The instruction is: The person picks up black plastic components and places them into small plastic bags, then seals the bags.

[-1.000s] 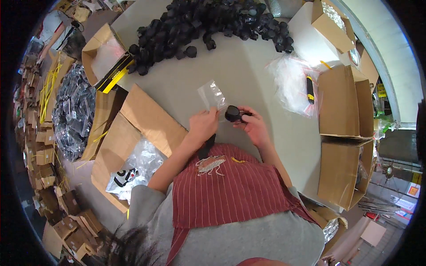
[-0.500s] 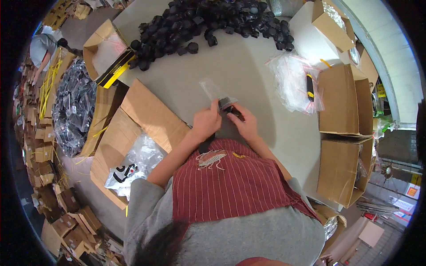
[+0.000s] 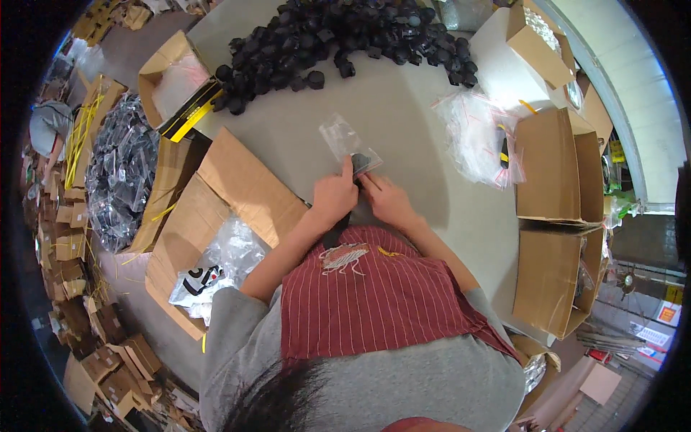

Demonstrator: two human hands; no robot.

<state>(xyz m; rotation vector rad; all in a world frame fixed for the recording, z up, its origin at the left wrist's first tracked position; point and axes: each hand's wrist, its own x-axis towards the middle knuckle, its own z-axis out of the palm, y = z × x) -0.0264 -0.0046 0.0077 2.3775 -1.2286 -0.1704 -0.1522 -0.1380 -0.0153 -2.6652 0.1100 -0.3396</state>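
Note:
Both hands meet over the table close to my apron. Between them is a small clear plastic bag point(image 3: 338, 137), with a dark rounded part point(image 3: 360, 163) showing inside its near end. My left hand point(image 3: 335, 193) is closed on the bag's left side, its index finger stretched along the dark part. On the other side my right hand point(image 3: 389, 197) pinches the bag's near right edge, fingers close together. The bag's far end lies loose and points away from me. A heap of black rounded parts point(image 3: 317, 43) covers the far side of the table.
Flat clear bags point(image 3: 471, 133) lie at the right, a black-and-yellow cutter point(image 3: 504, 150) on top. Cardboard boxes point(image 3: 551, 173) line the right edge. An open carton point(image 3: 245, 180) stands at my left, near a box of filled bags point(image 3: 119, 173). Another person point(image 3: 50, 129) is at far left.
The bag now lies flatter, its far end spread out and more visible. My right hand has moved slightly down and left, its fingers nearer my left hand.

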